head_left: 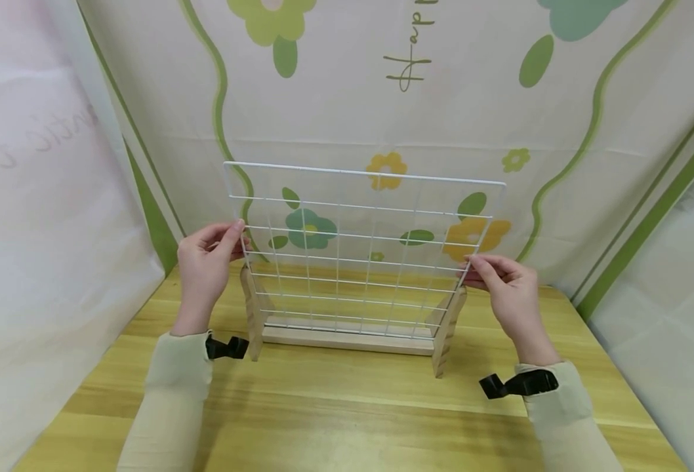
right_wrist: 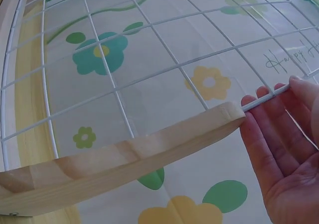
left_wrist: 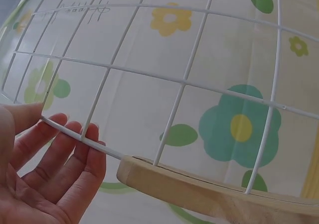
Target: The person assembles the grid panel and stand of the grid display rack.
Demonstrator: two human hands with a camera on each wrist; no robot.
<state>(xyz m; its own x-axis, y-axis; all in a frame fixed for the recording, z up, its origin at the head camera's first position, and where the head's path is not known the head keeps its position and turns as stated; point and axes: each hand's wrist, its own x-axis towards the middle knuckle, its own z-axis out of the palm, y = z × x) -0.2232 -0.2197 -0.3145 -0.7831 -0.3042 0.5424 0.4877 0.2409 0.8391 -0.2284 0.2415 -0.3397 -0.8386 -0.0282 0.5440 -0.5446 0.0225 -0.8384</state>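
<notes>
A white wire grid panel (head_left: 355, 234) stands upright in a wooden stand (head_left: 347, 341), its sides running down along the two wooden side pieces. My left hand (head_left: 206, 262) pinches the panel's left edge between thumb and fingers, just above the left side piece (left_wrist: 199, 189). On the opposite edge my right hand (head_left: 509, 292) pinches the wire the same way, a little above the right side piece (right_wrist: 124, 157). In the right wrist view the fingertips (right_wrist: 249, 104) lie against the edge wire close to the end of the wood.
The stand rests on a wood-grain table (head_left: 335, 413). Behind it hangs a white cloth backdrop (head_left: 323, 105) with flowers, leaves and green wavy lines. White cloth walls (head_left: 46, 216) rise at both sides. A black strap (head_left: 225, 347) sits on each wrist.
</notes>
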